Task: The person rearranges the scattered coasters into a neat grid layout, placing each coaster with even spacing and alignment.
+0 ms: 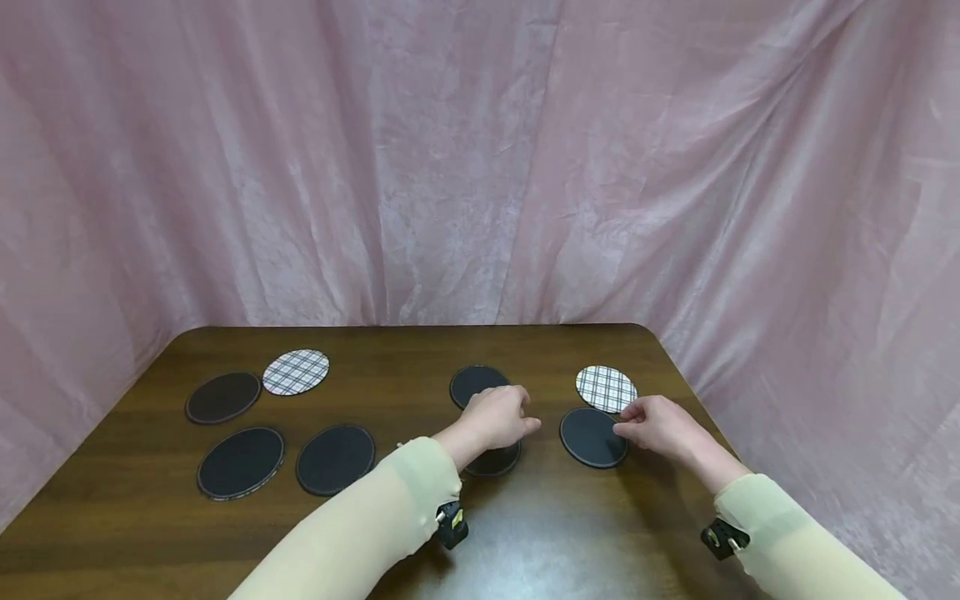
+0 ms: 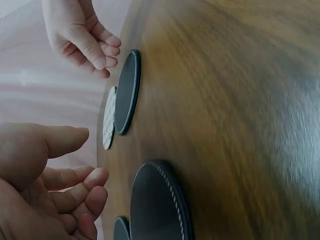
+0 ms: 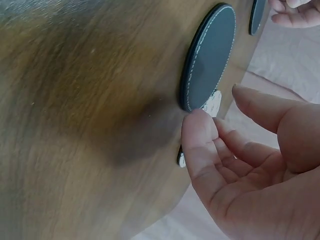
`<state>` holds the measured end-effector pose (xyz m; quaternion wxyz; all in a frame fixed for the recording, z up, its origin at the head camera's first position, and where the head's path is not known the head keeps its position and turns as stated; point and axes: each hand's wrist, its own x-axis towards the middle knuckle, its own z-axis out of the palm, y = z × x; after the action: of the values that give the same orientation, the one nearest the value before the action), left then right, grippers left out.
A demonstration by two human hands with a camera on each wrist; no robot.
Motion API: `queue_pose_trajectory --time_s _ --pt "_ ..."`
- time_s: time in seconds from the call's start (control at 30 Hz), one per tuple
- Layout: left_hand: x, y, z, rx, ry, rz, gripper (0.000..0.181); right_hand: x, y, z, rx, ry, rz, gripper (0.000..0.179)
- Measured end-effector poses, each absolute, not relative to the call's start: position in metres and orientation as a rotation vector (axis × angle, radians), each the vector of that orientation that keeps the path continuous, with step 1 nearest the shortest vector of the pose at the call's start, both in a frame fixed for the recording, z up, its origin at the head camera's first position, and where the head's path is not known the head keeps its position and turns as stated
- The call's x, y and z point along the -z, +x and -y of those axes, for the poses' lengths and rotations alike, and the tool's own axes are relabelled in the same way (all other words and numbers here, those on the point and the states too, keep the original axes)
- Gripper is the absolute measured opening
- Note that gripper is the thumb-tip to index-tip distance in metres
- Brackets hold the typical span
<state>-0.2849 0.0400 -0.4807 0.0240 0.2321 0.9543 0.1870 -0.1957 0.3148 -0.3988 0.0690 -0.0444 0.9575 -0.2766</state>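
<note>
My left hand [image 1: 497,417] hovers over two black round coasters in the middle, the farther coaster [image 1: 476,381] and the nearer coaster [image 1: 492,461], which it partly covers. Its fingers are loosely bent, with nothing held, and the left wrist view shows the thumb apart from them. On the right, my right hand [image 1: 660,429] is beside a black coaster with pale edge stitching [image 1: 591,438]. A gap between thumb and fingers shows in the right wrist view, where that hand [image 3: 250,155] holds nothing. Just behind this coaster lies a white plaid coaster [image 1: 604,387].
Toward the left of the brown wooden table [image 1: 405,358] lie a second plaid coaster [image 1: 296,372] and three black ones: a far-left coaster [image 1: 223,397], a near-left coaster [image 1: 241,463] and another coaster [image 1: 335,460]. Pink curtains [image 1: 450,167] hang behind the table.
</note>
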Motion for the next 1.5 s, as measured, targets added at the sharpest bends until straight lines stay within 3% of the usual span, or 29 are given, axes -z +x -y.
queue_pose_trajectory --time_s 0.1,0.27,0.5,0.83,0.97,1.27,1.5 --pt "0.492 -0.285 -0.049 -0.583 0.767 -2.979 0.043 0.401 -0.194 -0.319 0.831 -0.124 -2.851 0.033" --pt "0.44 -0.237 -0.056 -0.566 0.678 -2.928 0.035 0.408 -0.191 -0.324 0.889 -0.097 -2.783 0.031" --pt "0.512 -0.288 -0.076 -0.538 0.681 -2.941 0.04 0.413 -0.188 -0.323 0.985 -0.078 -2.709 0.025" --pt "0.505 -0.288 -0.092 -0.5 0.641 -2.908 0.028 0.413 -0.188 -0.325 1.074 -0.02 -2.611 0.019" --pt "0.507 -0.287 -0.097 -0.454 0.611 -2.942 0.032 0.414 -0.188 -0.324 1.112 -0.003 -2.603 0.02" --pt "0.454 -0.245 -0.101 -0.429 0.535 -2.954 0.037 0.416 -0.189 -0.325 1.181 0.066 -2.587 0.019" --pt "0.468 -0.25 -0.112 -0.384 0.535 -3.009 0.04 0.417 -0.187 -0.325 1.243 0.114 -2.572 0.017"
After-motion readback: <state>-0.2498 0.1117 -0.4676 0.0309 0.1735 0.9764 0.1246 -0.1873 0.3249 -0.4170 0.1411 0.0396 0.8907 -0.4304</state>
